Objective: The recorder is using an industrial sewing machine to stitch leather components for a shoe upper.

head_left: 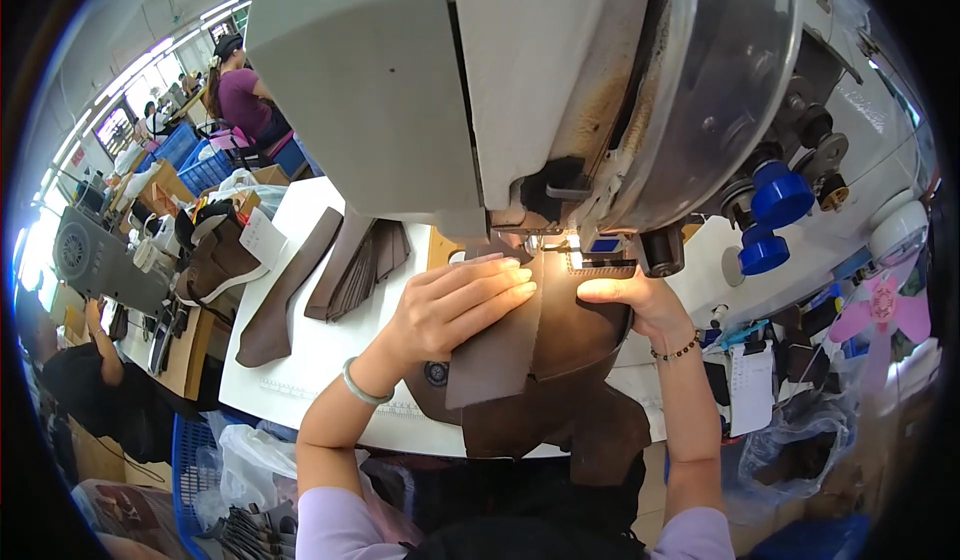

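Several joined brown leather pieces (pixel 570 350) lie under the head of a white sewing machine (pixel 365 90), with their lower part hanging over the table's near edge. My left hand (pixel 450 305) rests on the leather left of the lit needle area, fingers stretched out flat and together. On the right, my right hand (pixel 645 300) holds the leather's edge, its thumb on top; the other fingers are mostly hidden beneath. A seam runs down the leather between my hands. The machine's head hides the leather's far end.
Fanned brown leather strips (pixel 365 260) and a long curved leather piece (pixel 290 295) lie left on the white table (pixel 300 210). A brown shoe (pixel 215 255) stands farther left. Blue knobs (pixel 780 195) and a pink fan (pixel 882 305) are at right. Another person (pixel 240 100) sits behind.
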Demonstrator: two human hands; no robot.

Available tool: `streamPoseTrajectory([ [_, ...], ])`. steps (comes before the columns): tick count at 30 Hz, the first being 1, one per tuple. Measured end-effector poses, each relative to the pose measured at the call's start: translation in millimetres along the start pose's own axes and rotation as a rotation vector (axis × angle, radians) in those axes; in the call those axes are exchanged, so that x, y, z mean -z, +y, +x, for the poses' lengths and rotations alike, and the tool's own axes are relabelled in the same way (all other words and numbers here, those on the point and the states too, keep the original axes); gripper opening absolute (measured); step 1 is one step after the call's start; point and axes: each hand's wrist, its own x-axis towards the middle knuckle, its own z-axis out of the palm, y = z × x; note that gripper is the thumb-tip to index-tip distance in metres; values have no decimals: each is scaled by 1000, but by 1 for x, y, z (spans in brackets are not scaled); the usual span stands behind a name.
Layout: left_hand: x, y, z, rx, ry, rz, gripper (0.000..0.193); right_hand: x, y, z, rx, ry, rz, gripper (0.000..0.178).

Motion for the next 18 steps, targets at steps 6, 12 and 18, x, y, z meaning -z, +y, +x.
streamPoseTrajectory([
  [6,-2,-3,0,-20,14,-2,39,-1,0,1,44,-11,-2,32],
  [12,-4,-5,-1,-1,13,-17,43,-7,-7,3,104,22,26,31],
  [18,-4,-2,-4,8,-1,-3,41,23,2,-12,-6,-52,46,30],
])
